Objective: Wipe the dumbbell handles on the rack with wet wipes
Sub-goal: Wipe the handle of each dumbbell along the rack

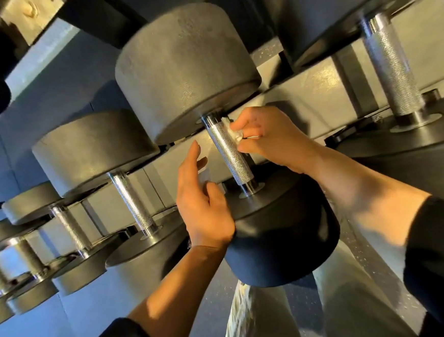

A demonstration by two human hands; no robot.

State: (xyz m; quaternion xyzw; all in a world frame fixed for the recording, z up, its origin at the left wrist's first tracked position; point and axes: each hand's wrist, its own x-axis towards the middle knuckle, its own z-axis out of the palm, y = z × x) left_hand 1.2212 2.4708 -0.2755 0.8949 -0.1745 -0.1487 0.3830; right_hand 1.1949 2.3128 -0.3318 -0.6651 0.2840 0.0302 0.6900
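A large dumbbell lies on the grey rack in the middle of the view, its knurled steel handle running between two dark round heads. My right hand pinches a small crumpled white wet wipe against the upper right side of that handle. My left hand rests on the near head of the same dumbbell, fingers straight and pointing up beside the handle.
Several smaller dumbbells line the rack to the left, each with a knurled handle. A bigger dumbbell with a thick handle sits to the right. More dark weights hang on a tier above. My light trouser legs show below.
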